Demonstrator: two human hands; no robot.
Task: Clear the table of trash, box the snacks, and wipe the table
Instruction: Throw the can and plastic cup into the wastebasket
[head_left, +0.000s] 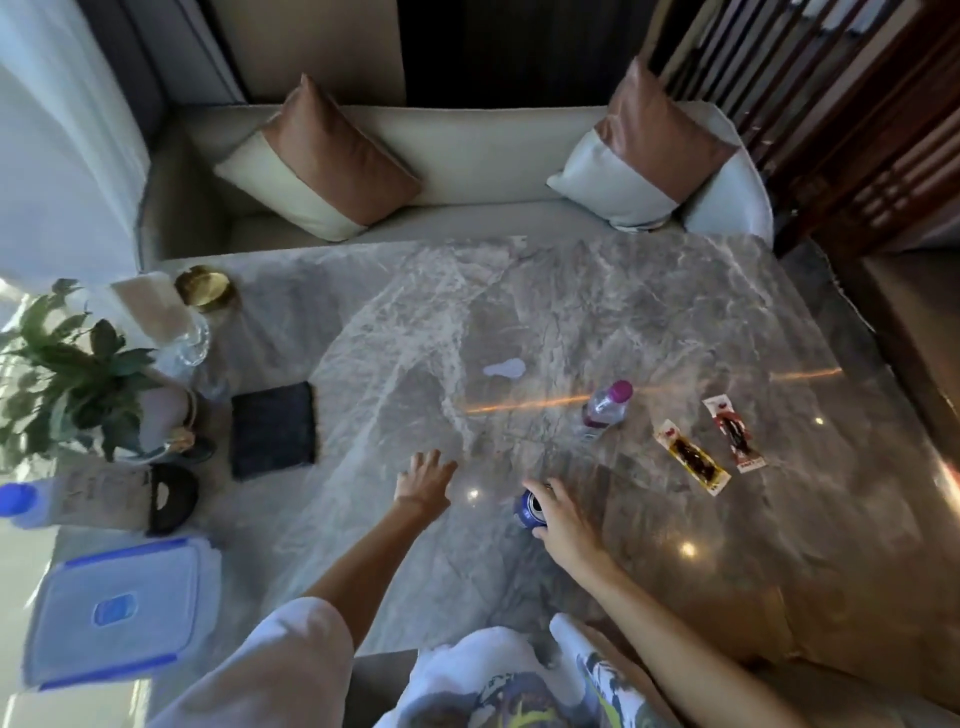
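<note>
Now right hand clasps blue can; its lettering is unreadable.

A pale sofa runs along the far edge of the marble top, with one brown-and-cream cushion leaning at its left end and another cushion at its right. A dark wooden slatted screen stands at the far right. At the left edge a leafy potted plant sits near a clear glass and a round brass dish.
</note>
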